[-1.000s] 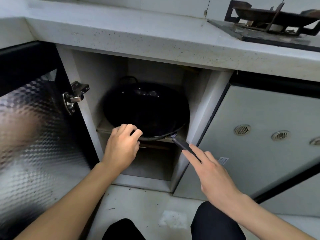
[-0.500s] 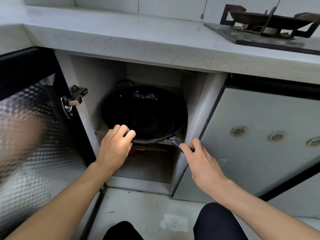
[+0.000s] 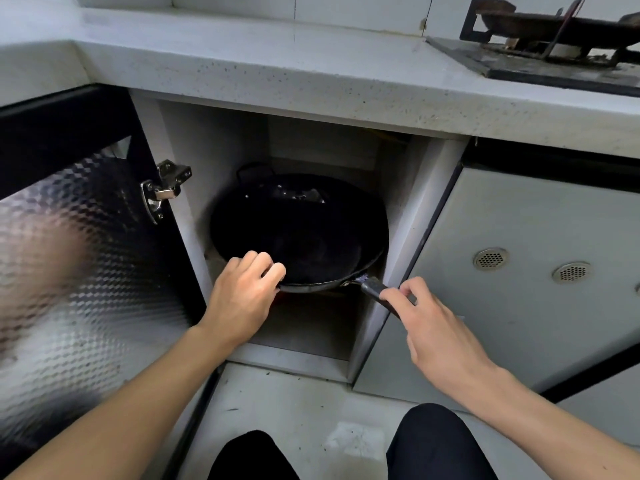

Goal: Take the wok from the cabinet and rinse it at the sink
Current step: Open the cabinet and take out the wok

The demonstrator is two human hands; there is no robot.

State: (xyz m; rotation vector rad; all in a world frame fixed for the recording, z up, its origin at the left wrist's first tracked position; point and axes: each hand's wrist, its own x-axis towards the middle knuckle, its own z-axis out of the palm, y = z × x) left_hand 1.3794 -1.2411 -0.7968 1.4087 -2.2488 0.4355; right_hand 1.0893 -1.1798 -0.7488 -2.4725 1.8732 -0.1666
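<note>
So we're crouched in front of the open cabinet point(image 3: 221, 140) under the surface point(image 3: 311, 74), and the wok point(image 3: 298, 233) is sitting on the shelf inside, tilted a bit with its rim toward us. It's black, with a small loop handle at the back and a long handle point(image 3: 375, 289) sticking out front-right, past the cabinet edge.

Our left hand point(image 3: 242, 299) has its grip curled over the wok's near rim, fingers hooked on top of the edge. Our right hand point(image 3: 436, 334) has its grip around the long handle, thumb and fingers pinching it from both sides.

The door point(image 3: 79, 265) is swung open on the left, with a shiny patterned inside and a metal hinge point(image 3: 162, 192). Up top right there's a stove point(image 3: 554, 39) on the surface. A closed door point(image 3: 536, 271) with round vents sits to the right. Our knees show at the bottom, over the floor point(image 3: 294, 403).
</note>
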